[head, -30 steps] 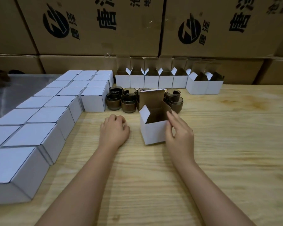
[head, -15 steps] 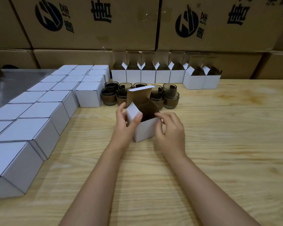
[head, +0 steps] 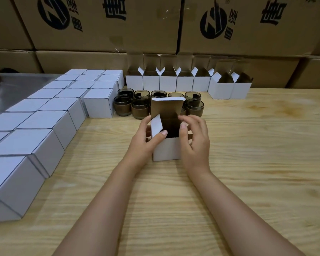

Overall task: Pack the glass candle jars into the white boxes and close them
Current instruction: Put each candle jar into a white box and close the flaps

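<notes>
Both hands hold one small white cardboard box (head: 166,151) that stands upright on the pale wooden tabletop (head: 248,163). The left hand (head: 146,140) grips its left side. Its thumb presses on the white left side flap (head: 156,125), which tilts inward over the opening, and its fingers curl round the far side of that flap. The right hand (head: 195,143) holds the right side, with its thumb laid on the right rim of the opening and its fingers bent over the top toward the back corner. The brown-lined lid flap (head: 166,108) stands straight up beyond the fingertips. The inside of the box is dark, so what it holds cannot be made out.

Just beyond the hands, partly hidden by the raised lid, dark smoked-glass candle jars (head: 139,106) stand clustered in two rows. Farther beyond them, a row of open white boxes (head: 175,83) runs along the back with flaps up. On the left-hand side, closed white boxes (head: 63,108) lie packed edge to edge in a long band that runs from the jars toward the near left edge. A grey metal surface (head: 17,87) lies past that band. Large brown cardboard cartons (head: 103,30) with black printed logos are stacked like a wall behind everything.
</notes>
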Tool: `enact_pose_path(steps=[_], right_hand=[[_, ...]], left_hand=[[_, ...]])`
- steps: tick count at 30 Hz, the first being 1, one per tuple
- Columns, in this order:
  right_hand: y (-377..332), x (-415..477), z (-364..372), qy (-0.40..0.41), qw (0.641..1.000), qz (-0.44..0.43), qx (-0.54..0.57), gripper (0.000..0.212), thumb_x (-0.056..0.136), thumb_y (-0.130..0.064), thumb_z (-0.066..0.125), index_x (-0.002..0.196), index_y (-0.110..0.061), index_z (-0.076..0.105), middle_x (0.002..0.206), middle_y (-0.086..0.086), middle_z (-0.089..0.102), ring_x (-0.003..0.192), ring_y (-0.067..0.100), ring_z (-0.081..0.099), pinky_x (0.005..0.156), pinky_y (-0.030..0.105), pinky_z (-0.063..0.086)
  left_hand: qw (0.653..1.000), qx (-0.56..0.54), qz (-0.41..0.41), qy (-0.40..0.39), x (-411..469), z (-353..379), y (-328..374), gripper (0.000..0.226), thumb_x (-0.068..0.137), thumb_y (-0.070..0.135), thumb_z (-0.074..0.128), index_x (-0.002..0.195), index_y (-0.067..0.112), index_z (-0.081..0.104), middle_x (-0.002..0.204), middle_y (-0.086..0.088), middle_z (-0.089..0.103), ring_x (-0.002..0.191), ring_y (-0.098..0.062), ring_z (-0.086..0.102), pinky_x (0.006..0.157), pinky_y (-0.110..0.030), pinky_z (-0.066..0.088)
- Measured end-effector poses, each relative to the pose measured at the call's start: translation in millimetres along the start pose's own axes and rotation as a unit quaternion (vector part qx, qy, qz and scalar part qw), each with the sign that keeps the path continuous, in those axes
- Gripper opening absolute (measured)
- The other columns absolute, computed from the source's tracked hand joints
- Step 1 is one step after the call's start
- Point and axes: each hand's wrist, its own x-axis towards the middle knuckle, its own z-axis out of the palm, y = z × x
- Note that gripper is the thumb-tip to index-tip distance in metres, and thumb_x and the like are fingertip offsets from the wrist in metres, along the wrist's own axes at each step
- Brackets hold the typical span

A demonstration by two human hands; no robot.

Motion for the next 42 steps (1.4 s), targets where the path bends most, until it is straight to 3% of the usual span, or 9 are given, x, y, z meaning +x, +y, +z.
enact_pose_path(steps=[6, 8, 11, 15, 21, 25, 31, 36, 42], right_hand=[[2, 6, -1, 0.059, 0.997, 0.044, 0.025, 0.015, 0.095, -0.019, 0.044, 0.1, -0.022, 0.057, 0.088, -0.01, 0.059, 0.071, -0.001, 0.052, 0.061, 0.011, 0.039], [6, 8, -3, 0.084, 0.99, 0.104, 0.035, 0.013, 0.095, -0.016, 0.042, 0.094, -0.023, 0.053, 0.079, -0.008, 0.055, 0.063, 0.006, 0.051, 0.058, 0.024, 0.044], [14, 14, -3, 0.08, 0.97, 0.227, 0.028, 0.015, 0.091, -0.01, 0.048, 0.079, -0.02, 0.051, 0.096, -0.001, 0.05, 0.078, 0.027, 0.058, 0.072, 0.047, 0.053], [15, 16, -2, 0.048, 0.96, 0.274, 0.028, 0.025, 0.09, -0.012, 0.045, 0.066, -0.015, 0.049, 0.1, -0.001, 0.047, 0.077, 0.011, 0.048, 0.083, 0.045, 0.049], [17, 13, -1, 0.034, 0.973, 0.224, 0.044, 0.026, 0.092, -0.006, 0.039, 0.101, -0.022, 0.057, 0.112, -0.003, 0.047, 0.072, -0.007, 0.05, 0.07, 0.021, 0.045], [17, 12, -1, 0.016, 0.977, 0.197, 0.075, 0.038, 0.087, 0.003, 0.037, 0.103, -0.025, 0.058, 0.108, -0.001, 0.057, 0.073, -0.001, 0.051, 0.065, 0.025, 0.046], [17, 14, -6, -0.027, 0.978, 0.171, 0.116, 0.047, 0.083, 0.008, 0.034, 0.098, -0.028, 0.061, 0.105, -0.008, 0.065, 0.081, -0.012, 0.058, 0.07, 0.006, 0.045], [18, 18, -5, -0.076, 0.976, 0.175, 0.109, 0.055, 0.087, 0.008, 0.03, 0.114, -0.027, 0.062, 0.125, 0.0, 0.061, 0.122, 0.01, 0.052, 0.105, 0.029, 0.042], [21, 20, -6, -0.114, 0.966, 0.205, 0.113, 0.056, 0.088, 0.001, 0.029, 0.121, -0.031, 0.061, 0.133, 0.0, 0.056, 0.125, 0.011, 0.048, 0.109, 0.041, 0.039]], left_hand=[[1.0, 0.011, -0.007, 0.004, 2, 1, -2, 0.086, 0.064, 0.061, 0.06, 0.14, 0.025, 0.04, 0.129, -0.004, 0.057, 0.115, -0.016, 0.058, 0.101, -0.044, 0.046], [1.0, 0.009, -0.008, 0.008, 2, 1, -3, 0.086, 0.064, 0.061, 0.058, 0.139, 0.025, 0.04, 0.129, -0.003, 0.057, 0.114, -0.015, 0.058, 0.1, -0.041, 0.046], [1.0, -0.029, -0.005, 0.007, 3, 0, -3, 0.08, 0.064, 0.058, 0.056, 0.136, 0.026, 0.044, 0.124, -0.002, 0.059, 0.107, -0.007, 0.061, 0.088, -0.025, 0.049], [0.997, -0.076, -0.025, 0.008, 5, 2, -2, 0.075, 0.068, 0.054, 0.055, 0.137, 0.026, 0.042, 0.122, 0.009, 0.059, 0.101, 0.007, 0.061, 0.081, -0.015, 0.047], [0.993, -0.094, -0.056, 0.033, 3, 4, 1, 0.039, 0.084, 0.057, 0.04, 0.113, 0.037, 0.056, 0.114, 0.012, 0.066, 0.108, -0.006, 0.061, 0.091, -0.026, 0.048], [0.979, -0.179, -0.07, 0.062, 4, -3, 4, 0.028, 0.094, 0.01, 0.039, 0.089, 0.019, 0.065, 0.078, 0.005, 0.072, 0.073, -0.012, 0.066, 0.057, -0.017, 0.05], [0.972, -0.217, -0.063, 0.059, 6, -8, 7, 0.035, 0.087, -0.003, 0.042, 0.102, 0.026, 0.052, 0.082, -0.003, 0.064, 0.064, -0.014, 0.059, 0.056, -0.023, 0.046], [0.983, -0.182, -0.03, 0.016, 5, -11, 10, 0.029, 0.067, 0.011, 0.047, 0.092, 0.022, 0.056, 0.092, 0.005, 0.064, 0.072, -0.009, 0.06, 0.055, -0.017, 0.046], [0.987, -0.151, -0.053, -0.017, 7, -20, 13, 0.057, 0.064, 0.015, 0.045, 0.113, 0.032, 0.067, 0.121, 0.006, 0.066, 0.109, -0.018, 0.062, 0.077, -0.026, 0.048]])
